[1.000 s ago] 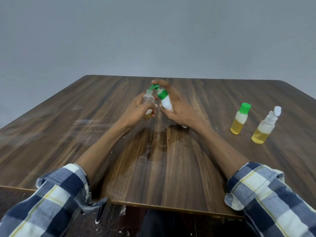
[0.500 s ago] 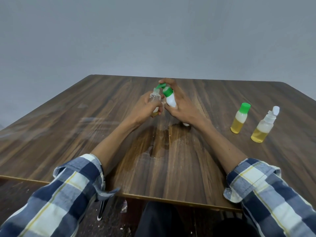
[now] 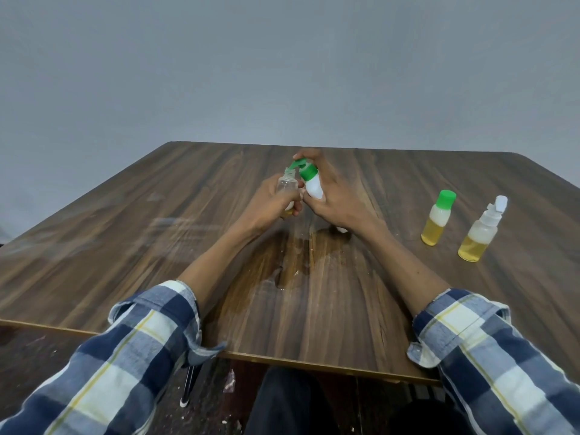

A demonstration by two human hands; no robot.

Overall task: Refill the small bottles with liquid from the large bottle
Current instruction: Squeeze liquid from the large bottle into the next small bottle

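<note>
Left hand, head view: my fingers are curled round a small clear bottle, gripping its lower half so only the neck and shoulder show above the fist. Its mouth is uncapped. A trace of yellow liquid shows at the bottom, just under my fingers. Right hand: wrapped round a white bottle with a green flip cap, thumb side toward me, fingers reaching over the far side. I hold this bottle tilted to the left, its flipped-open lid right at the mouth of the clear bottle; I cannot tell whether anything is flowing. Both bottles are held above the table, near its middle, the two hands touching at the knuckles. Below them a wet, darker patch spreads on the wood toward me. A small white object peeks out beside my right wrist; too hidden to identify. To the right, well apart from the hands, two more bottles stand on the table: a green-capped bottle about half full of yellow liquid, and just beside it, nearer the edge, a white-capped bottle with its lid flipped open, also holding yellow liquid. Checked shirt sleeves cover both forearms up to mid-arm. Plain grey wall behind the table.
</note>
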